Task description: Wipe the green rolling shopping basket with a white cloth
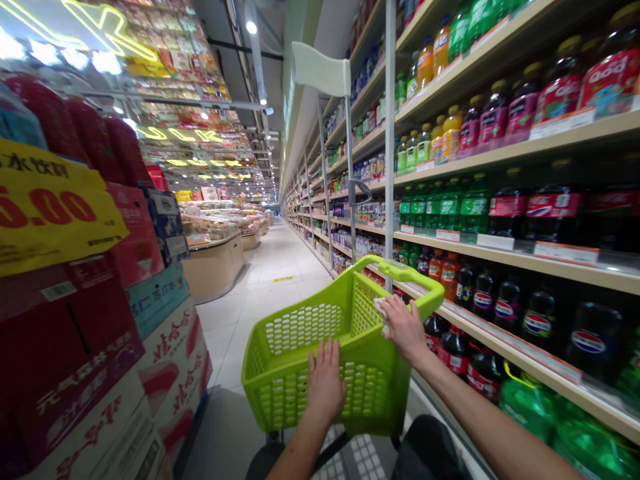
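A bright green plastic shopping cart (370,393) stands right in front of me, its basket bare inside, with the handle end raised at the right. My left hand (326,381) rests on the near side rim and wall of the basket, fingers stretched out and holding nothing. At the raised end, below the handle, my right hand (404,328) presses a crumpled white cloth (383,313) against the rim. Its fingers are partly bent over the cloth, which shows only at the fingertips.
Shelves of soda bottles (473,203) run along the right. Stacked drink cartons (165,373) with a yellow price sign (55,207) stand close on the left. Beyond the cart, a tiled aisle (267,267) leads past a round-ended display counter (213,267).
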Tool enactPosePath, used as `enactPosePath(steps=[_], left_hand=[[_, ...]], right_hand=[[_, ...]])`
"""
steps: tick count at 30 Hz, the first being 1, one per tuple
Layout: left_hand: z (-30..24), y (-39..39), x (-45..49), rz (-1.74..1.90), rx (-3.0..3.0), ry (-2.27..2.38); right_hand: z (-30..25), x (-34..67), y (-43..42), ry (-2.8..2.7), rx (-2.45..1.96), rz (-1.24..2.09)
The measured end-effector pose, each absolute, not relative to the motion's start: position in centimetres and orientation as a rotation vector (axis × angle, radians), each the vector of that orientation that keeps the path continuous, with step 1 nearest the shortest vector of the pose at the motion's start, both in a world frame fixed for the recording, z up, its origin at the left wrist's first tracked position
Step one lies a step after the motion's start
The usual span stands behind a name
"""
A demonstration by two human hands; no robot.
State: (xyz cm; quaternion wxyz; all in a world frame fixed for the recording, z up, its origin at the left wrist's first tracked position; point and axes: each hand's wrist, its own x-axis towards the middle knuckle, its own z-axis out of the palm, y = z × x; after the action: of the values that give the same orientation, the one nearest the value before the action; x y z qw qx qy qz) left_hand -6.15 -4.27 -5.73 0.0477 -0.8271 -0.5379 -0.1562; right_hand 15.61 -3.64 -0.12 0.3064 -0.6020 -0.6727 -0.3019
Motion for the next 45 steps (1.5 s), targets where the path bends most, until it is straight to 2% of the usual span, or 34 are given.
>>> enactPosePath(steps=[5, 8, 13, 20, 28, 34, 41, 45], left_hand=[[-5.2, -4.3, -6.0, -0.415, -2.568, -1.658], [-4.8, -4.5, -6.1, -0.355, -2.562, -1.670], [-4.8, -4.7, -5.7, -0.397, -2.558, -1.681], [-4.9, -4.3, -5.5, -0.412, -2.622, -1.671], [-4.5, -4.6, -5.4, -0.387, -2.617, -1.670], [-3.3, -4.2, -5.4, -0.322, -2.670, -1.696], [-3.8, -3.1, -7.5, -0.342, -2.475, -1.821], [-3.8, -3.1, -6.9, -0.297, -2.565, -1.738]], right_hand=[[-4.0, 10.5, -3.0, -1.994, -1.387, -0.804], [-3.7, 10.5, -3.0, -2.038, -1.359, -0.748], [-1.2, 13.6, -3.4, -1.852, -1.561, -0.665], [-4.7, 9.9, -2.6, -2.062, -1.296, -0.725], [-1.3, 13.8, -3.0, -1.919, -1.589, -0.612], [-3.5, 9.9, -2.5, -2.067, -1.401, -0.542], [0.2, 14.0, -1.6, -2.010, -1.603, -0.464], [-1.0, 11.7, -1.2, -2.000, -1.563, -0.412]])
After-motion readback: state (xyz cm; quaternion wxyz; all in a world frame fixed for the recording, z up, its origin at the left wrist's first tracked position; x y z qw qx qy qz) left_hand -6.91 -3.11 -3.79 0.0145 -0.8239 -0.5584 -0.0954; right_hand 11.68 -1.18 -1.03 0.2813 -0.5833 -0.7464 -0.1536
